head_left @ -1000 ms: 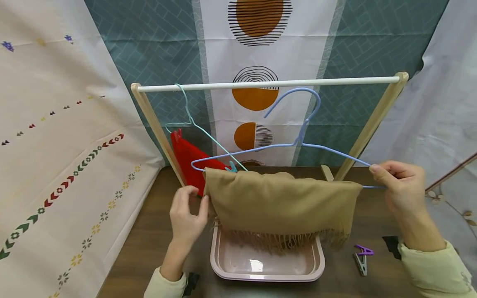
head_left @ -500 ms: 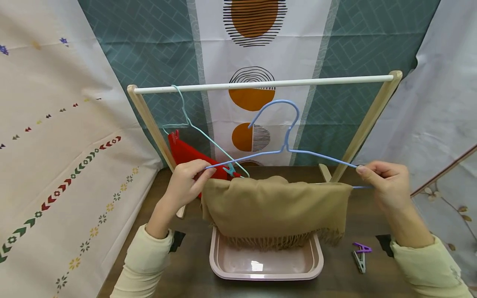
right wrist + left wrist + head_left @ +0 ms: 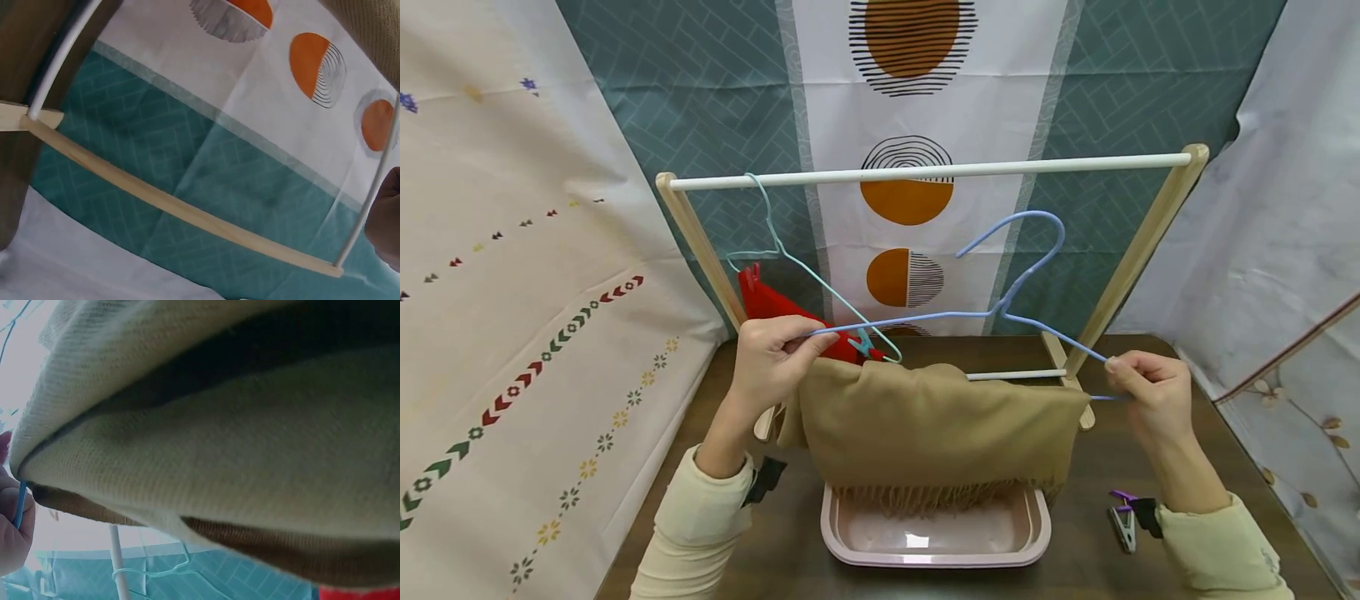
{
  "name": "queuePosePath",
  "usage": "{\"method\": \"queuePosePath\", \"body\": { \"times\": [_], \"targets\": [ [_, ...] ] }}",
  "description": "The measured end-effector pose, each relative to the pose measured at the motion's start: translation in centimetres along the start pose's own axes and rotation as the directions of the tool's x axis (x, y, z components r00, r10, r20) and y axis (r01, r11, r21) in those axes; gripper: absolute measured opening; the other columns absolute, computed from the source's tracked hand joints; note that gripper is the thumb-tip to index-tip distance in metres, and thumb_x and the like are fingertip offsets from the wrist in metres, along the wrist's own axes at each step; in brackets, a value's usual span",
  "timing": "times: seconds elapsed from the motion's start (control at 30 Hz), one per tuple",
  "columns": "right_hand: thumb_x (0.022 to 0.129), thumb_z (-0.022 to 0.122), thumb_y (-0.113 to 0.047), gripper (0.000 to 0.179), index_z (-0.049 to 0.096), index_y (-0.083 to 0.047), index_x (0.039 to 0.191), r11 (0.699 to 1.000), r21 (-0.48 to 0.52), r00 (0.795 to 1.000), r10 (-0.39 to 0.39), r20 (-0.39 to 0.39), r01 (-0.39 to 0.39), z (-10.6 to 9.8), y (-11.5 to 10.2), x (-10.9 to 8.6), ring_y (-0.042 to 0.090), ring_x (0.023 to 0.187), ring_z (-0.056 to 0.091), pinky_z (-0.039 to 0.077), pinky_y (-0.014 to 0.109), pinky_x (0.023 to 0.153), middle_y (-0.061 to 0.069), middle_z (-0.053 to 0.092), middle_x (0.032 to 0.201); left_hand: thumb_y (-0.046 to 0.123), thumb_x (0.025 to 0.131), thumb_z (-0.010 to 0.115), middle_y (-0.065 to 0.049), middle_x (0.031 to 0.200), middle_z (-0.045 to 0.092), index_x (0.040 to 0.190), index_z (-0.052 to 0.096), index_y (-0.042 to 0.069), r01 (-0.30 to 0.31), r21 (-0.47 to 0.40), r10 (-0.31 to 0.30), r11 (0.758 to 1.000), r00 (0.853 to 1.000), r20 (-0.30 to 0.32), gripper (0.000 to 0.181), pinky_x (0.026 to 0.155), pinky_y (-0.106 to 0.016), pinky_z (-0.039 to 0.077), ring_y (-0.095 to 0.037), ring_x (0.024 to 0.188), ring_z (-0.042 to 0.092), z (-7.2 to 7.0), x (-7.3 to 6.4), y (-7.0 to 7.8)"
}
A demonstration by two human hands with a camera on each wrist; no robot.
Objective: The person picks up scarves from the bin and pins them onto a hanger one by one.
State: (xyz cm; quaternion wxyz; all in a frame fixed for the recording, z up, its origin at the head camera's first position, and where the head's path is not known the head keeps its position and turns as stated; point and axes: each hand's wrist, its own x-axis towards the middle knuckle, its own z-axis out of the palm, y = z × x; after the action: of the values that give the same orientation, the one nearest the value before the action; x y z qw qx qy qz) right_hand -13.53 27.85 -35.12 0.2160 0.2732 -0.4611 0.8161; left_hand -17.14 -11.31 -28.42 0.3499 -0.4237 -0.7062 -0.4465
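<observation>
A blue clothes hanger (image 3: 917, 318) is held up by its two ends in the head view, its hook tilting to the right. My left hand (image 3: 771, 358) pinches its left corner, and my right hand (image 3: 1153, 396) grips the right one. Over its lower bar hangs a folded tan scarf (image 3: 932, 433) with a fringed edge. In the left wrist view the scarf (image 3: 219, 462) fills most of the picture, with part of a hand (image 3: 12, 531) at the left edge. Only a bit of a hand (image 3: 384, 219) shows in the right wrist view.
Behind stands a wooden rack with a white rail (image 3: 925, 172). A mint hanger (image 3: 771, 217) on its left bears a clipped red cloth (image 3: 763, 300). A pink basin (image 3: 936, 557) sits below the scarf, and a grey clothespin (image 3: 1123, 529) and a purple clothespin (image 3: 1122, 497) lie to the right.
My left hand, earlier beside the scarf's left edge, has taken hold of the hanger's left corner. My right hand has moved left and slightly down, and the hook has swung back to the right.
</observation>
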Motion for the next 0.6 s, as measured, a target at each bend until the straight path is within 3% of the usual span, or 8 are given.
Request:
{"method": "queuePosePath", "body": {
  "times": [0.1,0.2,0.3,0.37,0.4,0.47,0.5,0.6],
  "targets": [
    [0.078,0.042,0.027,0.031,0.063,0.008,0.067,0.997,-0.074,0.999,0.031,0.010,-0.030,-0.4,0.1,-0.1,0.014,0.048,0.037,0.030,0.021,0.045,0.005,0.049,0.053,-0.012,0.067,0.069,-0.005,0.057,0.058,0.066,0.067,-0.003,0.051,-0.031,-0.052,0.998,0.998,-0.028,0.010,0.041,-0.017,0.029,-0.006,0.044,0.034,0.1,-0.2,0.0],
    [0.079,0.044,0.026,0.030,0.066,0.006,0.073,0.982,-0.180,0.997,0.057,0.042,-0.048,-0.7,-0.5,-0.1,0.011,0.054,0.048,0.040,0.019,0.051,0.004,0.059,0.061,-0.015,0.065,0.068,-0.005,0.055,0.057,0.066,0.067,-0.004,0.083,-0.053,-0.086,0.995,0.995,-0.056,0.011,0.040,-0.017,0.028,-0.006,0.044,0.033,0.1,-0.5,0.0],
    [0.085,0.046,0.018,0.023,0.066,0.008,0.084,0.952,-0.304,0.996,0.056,0.064,-0.034,-1.5,-1.6,0.1,0.011,0.062,0.058,0.045,0.017,0.059,0.005,0.064,0.069,-0.017,0.066,0.066,-0.006,0.054,0.056,0.066,0.066,-0.006,0.120,-0.078,-0.126,0.990,0.988,-0.087,0.012,0.039,-0.016,0.030,-0.006,0.042,0.033,0.1,-0.8,0.0],
    [0.089,0.047,0.011,0.020,0.066,0.008,0.089,0.910,-0.413,0.998,0.052,0.022,-0.039,-2.4,-2.2,-0.1,0.011,0.069,0.062,0.047,0.017,0.066,0.004,0.067,0.077,-0.019,0.066,0.066,-0.005,0.053,0.054,0.065,0.065,-0.007,0.147,-0.093,-0.158,0.985,0.981,-0.113,0.012,0.039,-0.016,0.030,-0.005,0.042,0.033,0.0,-1.0,-0.1],
    [0.091,0.045,0.007,0.021,0.066,0.008,0.091,0.864,-0.501,0.998,0.057,-0.011,-0.055,-3.1,-2.4,-0.3,0.009,0.072,0.062,0.047,0.016,0.068,0.001,0.068,0.079,-0.020,0.066,0.066,-0.004,0.053,0.053,0.065,0.065,-0.007,0.164,-0.101,-0.176,0.981,0.977,-0.124,0.013,0.039,-0.015,0.029,-0.005,0.042,0.032,-0.1,-1.0,-0.1],
    [0.092,0.047,0.003,0.020,0.066,0.008,0.092,0.744,-0.658,0.993,0.095,-0.072,-0.119,-5.0,-2.4,-1.2,0.004,0.072,0.062,0.047,0.013,0.066,-0.006,0.068,0.080,-0.020,0.067,0.065,0.000,0.052,0.051,0.065,0.064,-0.008,0.196,-0.116,-0.212,0.974,0.966,-0.146,0.013,0.038,-0.015,0.028,-0.004,0.041,0.030,-0.2,-1.1,-0.1],
    [0.091,0.049,0.001,0.018,0.066,0.006,0.091,0.645,-0.749,0.988,0.122,-0.095,-0.152,-6.1,-2.2,-1.8,0.000,0.070,0.060,0.046,0.012,0.062,-0.009,0.067,0.079,-0.020,0.068,0.065,0.002,0.052,0.050,0.065,0.064,-0.008,0.209,-0.119,-0.226,0.971,0.962,-0.155,0.013,0.038,-0.015,0.027,-0.004,0.042,0.029,-0.2,-1.1,0.0],
    [0.086,0.061,-0.006,0.010,0.067,0.001,0.090,0.270,-0.945,0.957,0.269,-0.110,-0.184,-10.0,-1.1,-4.5,-0.007,0.064,0.055,0.045,0.014,0.055,-0.011,0.066,0.077,-0.019,0.069,0.065,0.005,0.053,0.050,0.066,0.064,-0.009,0.241,-0.137,-0.263,0.961,0.948,-0.177,0.010,0.038,-0.016,0.025,-0.005,0.042,0.028,-0.1,-1.1,0.2]
  ]
}}
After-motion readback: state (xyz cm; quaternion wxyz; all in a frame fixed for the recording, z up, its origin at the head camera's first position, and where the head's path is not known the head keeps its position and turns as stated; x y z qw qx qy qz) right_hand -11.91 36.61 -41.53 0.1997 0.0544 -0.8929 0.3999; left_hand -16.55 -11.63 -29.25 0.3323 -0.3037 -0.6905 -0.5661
